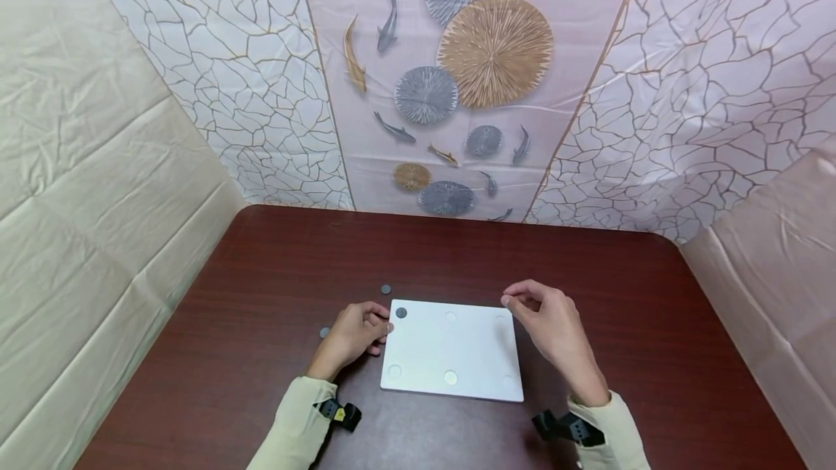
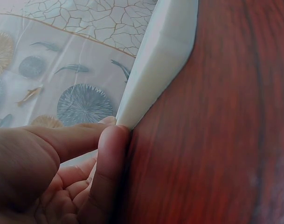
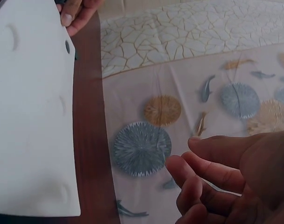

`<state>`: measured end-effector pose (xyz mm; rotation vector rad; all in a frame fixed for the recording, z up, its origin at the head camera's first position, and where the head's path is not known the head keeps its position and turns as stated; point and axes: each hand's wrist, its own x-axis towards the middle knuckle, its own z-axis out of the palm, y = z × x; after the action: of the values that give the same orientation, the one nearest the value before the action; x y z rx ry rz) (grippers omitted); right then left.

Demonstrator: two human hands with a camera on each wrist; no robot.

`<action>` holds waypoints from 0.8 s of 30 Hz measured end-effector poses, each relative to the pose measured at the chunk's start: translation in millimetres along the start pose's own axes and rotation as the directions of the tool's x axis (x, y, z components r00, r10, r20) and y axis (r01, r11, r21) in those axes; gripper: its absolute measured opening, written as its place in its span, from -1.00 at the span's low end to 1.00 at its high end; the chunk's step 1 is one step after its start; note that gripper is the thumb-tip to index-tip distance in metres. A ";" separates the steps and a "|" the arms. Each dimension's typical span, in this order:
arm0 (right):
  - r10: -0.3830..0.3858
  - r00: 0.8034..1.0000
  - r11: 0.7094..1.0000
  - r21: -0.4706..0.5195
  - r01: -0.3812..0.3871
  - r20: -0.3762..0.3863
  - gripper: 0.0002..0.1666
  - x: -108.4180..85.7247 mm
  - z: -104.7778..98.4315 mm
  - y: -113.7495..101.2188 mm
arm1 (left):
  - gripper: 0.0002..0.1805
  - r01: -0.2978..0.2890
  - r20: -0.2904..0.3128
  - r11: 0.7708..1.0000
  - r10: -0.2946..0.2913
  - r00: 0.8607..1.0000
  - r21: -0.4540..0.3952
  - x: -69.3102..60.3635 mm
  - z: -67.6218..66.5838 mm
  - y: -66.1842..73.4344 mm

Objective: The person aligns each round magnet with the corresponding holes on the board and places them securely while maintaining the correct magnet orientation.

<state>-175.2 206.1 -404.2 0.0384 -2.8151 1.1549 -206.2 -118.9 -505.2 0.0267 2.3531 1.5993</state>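
A thin white board point(image 1: 457, 350) with shallow round recesses lies on the table. A small dark disc point(image 1: 401, 312) sits in its far-left recess; the same disc point(image 3: 67, 46) shows near the board's edge in the right wrist view. My left hand point(image 1: 353, 332) pinches the board's left edge between thumb and fingers; in the left wrist view the fingertips meet the pale side of the board point(image 2: 153, 65). Above the far-right corner hovers my right hand point(image 1: 551, 321), its fingers loosely bent. The right wrist view shows a gap between thumb and forefinger with nothing held.
Two more dark discs lie on the brown table point(image 1: 294, 260): one disc point(image 1: 386, 289) beyond the board's far-left corner, another disc point(image 1: 324, 332) beside my left hand and partly hidden by it. A patterned cloth point(image 1: 424, 151) hangs behind the table, with plain cloth at both sides.
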 end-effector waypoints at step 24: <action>0.116 0.993 0.993 -0.008 -0.116 -0.005 -0.76 0.2 -7.9 46.2 | -0.78 0.007 0.002 1.000 -0.007 1.000 0.000 0.9 -0.4 -1.3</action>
<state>-177.5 244.6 -430.9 -0.1296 -2.8516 1.1634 -207.0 -119.6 -506.5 0.0206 2.3487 1.5952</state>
